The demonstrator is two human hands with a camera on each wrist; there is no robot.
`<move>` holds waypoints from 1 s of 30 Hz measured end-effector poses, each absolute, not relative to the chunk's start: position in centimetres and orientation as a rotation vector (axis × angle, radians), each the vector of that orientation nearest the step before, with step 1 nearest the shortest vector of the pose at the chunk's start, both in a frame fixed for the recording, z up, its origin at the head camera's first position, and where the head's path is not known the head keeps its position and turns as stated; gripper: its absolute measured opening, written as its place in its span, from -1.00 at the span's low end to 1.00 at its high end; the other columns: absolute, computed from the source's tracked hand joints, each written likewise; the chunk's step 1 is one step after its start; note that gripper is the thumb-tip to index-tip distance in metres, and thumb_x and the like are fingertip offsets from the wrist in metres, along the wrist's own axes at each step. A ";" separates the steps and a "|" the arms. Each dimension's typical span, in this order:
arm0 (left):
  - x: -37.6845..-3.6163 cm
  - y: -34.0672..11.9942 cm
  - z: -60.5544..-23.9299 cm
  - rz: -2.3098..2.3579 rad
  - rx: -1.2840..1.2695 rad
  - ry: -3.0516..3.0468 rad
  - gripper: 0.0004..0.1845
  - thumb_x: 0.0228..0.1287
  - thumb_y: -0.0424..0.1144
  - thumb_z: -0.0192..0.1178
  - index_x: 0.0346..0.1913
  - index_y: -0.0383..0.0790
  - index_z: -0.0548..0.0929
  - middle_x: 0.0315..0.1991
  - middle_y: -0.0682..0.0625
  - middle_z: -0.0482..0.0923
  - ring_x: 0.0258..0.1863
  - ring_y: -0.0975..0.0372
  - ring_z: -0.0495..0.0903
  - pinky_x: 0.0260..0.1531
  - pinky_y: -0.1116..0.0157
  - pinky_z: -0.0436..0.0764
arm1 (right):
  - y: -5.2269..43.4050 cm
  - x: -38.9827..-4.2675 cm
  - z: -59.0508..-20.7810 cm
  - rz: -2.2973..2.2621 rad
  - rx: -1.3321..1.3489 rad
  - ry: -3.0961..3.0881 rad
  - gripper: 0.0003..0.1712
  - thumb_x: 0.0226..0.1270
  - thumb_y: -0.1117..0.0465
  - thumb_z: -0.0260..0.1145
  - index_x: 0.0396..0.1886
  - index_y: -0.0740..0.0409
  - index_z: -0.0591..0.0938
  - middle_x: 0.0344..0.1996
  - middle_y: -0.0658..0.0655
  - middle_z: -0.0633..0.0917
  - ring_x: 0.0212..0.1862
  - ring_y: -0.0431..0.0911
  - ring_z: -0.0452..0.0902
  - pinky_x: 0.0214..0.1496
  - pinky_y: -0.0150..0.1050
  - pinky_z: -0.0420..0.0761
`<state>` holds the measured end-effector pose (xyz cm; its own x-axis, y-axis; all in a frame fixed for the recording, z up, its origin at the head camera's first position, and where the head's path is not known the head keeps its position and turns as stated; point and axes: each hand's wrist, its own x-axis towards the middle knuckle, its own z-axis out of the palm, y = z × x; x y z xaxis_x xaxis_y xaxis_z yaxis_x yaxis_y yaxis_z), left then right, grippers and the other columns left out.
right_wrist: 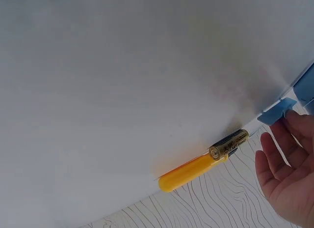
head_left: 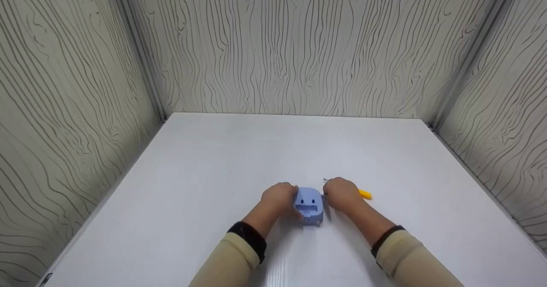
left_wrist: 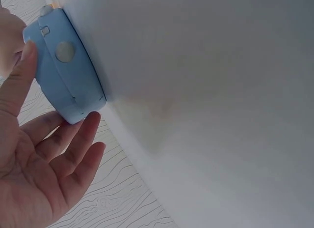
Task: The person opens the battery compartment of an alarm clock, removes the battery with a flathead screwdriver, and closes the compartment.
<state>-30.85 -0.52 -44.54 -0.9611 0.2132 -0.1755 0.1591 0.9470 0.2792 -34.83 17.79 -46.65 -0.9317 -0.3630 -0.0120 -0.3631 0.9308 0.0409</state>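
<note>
A small light-blue rounded device stands on the white table, a recess and two dark holes on its upward face. My left hand grips it from the left, thumb on the near side and fingertips at the far end; in the left wrist view a round pale button shows on the device. Just right of it, my right hand pinches a thin blue cover between thumb and fingers. Beyond that hand lie a yellow-handled tool and a black-and-gold battery, side by side.
The white table reaches back to a wood-grain patterned wall. Similar panels flank it on the left and right. A thin metal tip shows just past my right hand.
</note>
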 end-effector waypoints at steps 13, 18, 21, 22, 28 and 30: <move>-31.0 -0.5 -44.6 0.467 0.238 2.866 -0.14 -0.28 -0.01 0.50 0.23 -0.04 0.43 0.10 0.00 0.48 0.16 0.12 0.39 0.16 0.18 0.36 | 17.4 -34.3 -43.8 -0.180 -0.438 3.173 -0.86 0.17 0.27 0.23 -0.33 0.11 0.70 -0.46 0.03 0.62 -0.36 -0.07 0.49 -0.18 -0.13 0.58; -30.9 -0.8 -44.6 0.461 0.290 2.897 -0.17 -0.29 0.00 0.50 0.20 -0.07 0.47 0.03 0.00 0.53 0.10 0.13 0.44 0.12 0.21 0.40 | 16.6 -33.2 -42.6 -0.215 -0.598 3.219 -0.87 0.16 0.27 0.22 -0.44 0.07 0.70 -0.52 -0.03 0.58 -0.37 -0.10 0.48 -0.20 -0.17 0.57; -30.9 -0.9 -44.6 0.444 0.327 2.926 -0.18 -0.30 0.00 0.50 0.18 -0.08 0.49 -0.02 0.00 0.55 0.05 0.14 0.48 0.08 0.23 0.43 | 16.0 -32.4 -42.2 -0.271 -0.660 3.197 -0.86 0.15 0.26 0.22 -0.45 0.06 0.72 -0.53 -0.05 0.58 -0.38 -0.12 0.47 -0.20 -0.19 0.56; -30.8 -0.9 -44.5 0.440 0.334 2.928 -0.18 -0.30 0.00 0.50 0.18 -0.08 0.49 -0.02 0.00 0.55 0.04 0.14 0.48 0.07 0.23 0.44 | 15.7 -32.1 -42.1 -0.284 -0.676 3.185 -0.85 0.15 0.26 0.22 -0.45 0.06 0.72 -0.54 -0.06 0.58 -0.39 -0.13 0.46 -0.21 -0.21 0.56; -30.8 -0.9 -44.5 0.397 0.330 2.931 -0.16 -0.32 0.04 0.50 0.19 -0.06 0.48 0.00 -0.01 0.55 0.05 0.14 0.48 0.07 0.23 0.44 | 14.6 -30.9 -41.8 -0.292 -0.774 3.118 -0.85 0.16 0.23 0.22 -0.45 0.07 0.72 -0.61 -0.10 0.51 -0.48 -0.16 0.37 -0.31 -0.31 0.51; -30.8 -0.8 -44.5 0.387 0.321 2.927 -0.15 -0.32 0.04 0.50 0.20 -0.06 0.47 0.02 -0.01 0.54 0.06 0.14 0.47 0.08 0.23 0.43 | 14.4 -30.7 -41.9 -0.286 -0.778 3.094 -0.86 0.17 0.21 0.23 -0.45 0.07 0.72 -0.65 -0.11 0.47 -0.51 -0.17 0.34 -0.36 -0.34 0.47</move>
<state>-30.84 -0.80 -44.46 -0.9621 0.2337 -0.1409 0.1890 0.9431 0.2735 -30.69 14.37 -41.88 -0.8803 -0.4631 0.1030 -0.4742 0.8663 -0.1571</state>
